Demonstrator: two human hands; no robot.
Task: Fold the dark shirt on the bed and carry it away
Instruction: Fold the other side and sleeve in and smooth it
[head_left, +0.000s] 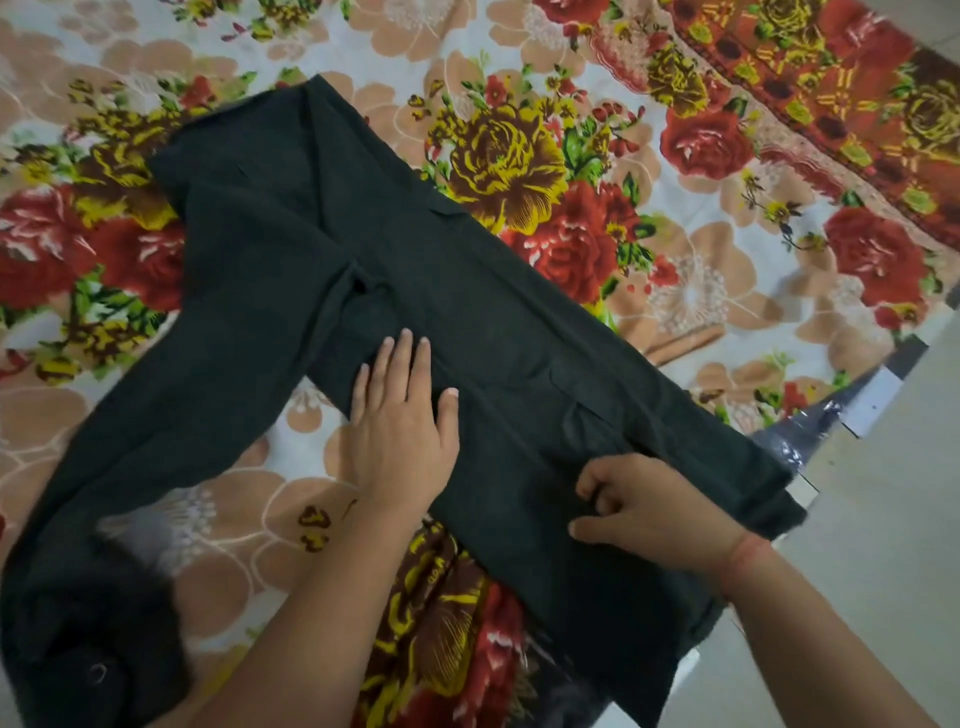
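where dark shirt (415, 270) lies, floral bedspread (519, 156), pale floor (883, 493)

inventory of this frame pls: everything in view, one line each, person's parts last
dark shirt: 1, near-black, spread diagonally on the bed, one sleeve running to the lower left
bedsheet: 1, white with red, yellow and peach flowers, under the shirt; red-orange border band at top right
bed edge: 1, dark and shiny with white patches, right of the sheet
floor: 1, pale, far right
wrist thread: 1, red, on the right wrist
left grip: 1, bare hand, pressed flat on the shirt's middle, fingers straight
right grip: 1, bare hand, fingers curled, pinching shirt fabric to the right of the left grip
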